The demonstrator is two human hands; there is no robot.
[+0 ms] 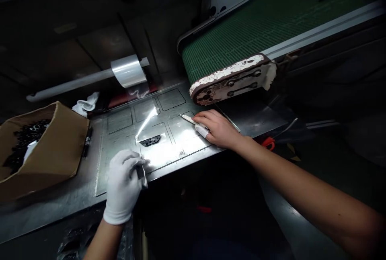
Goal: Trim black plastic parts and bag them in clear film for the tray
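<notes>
My right hand (217,128), bare except for a white wrap on one finger, is closed around a slim white craft knife (189,119) that points left over the work sheet. My left hand (122,179), in a white glove, is at the sheet's front edge with its fingers curled together. A small greyish, shiny thing shows at those fingers, too unclear to name. Between the hands, nearer the left one, a small black plastic part (150,140) lies on the clear sheet (120,141), which has dark outlined rectangles.
A cardboard box (66,143) of black parts stands left, a black pen (87,141) beside it. A clear film roll (129,71) hangs on a bar behind. A green conveyor belt (241,31) overhangs the back right. Red-orange handles (268,143) lie by my right forearm.
</notes>
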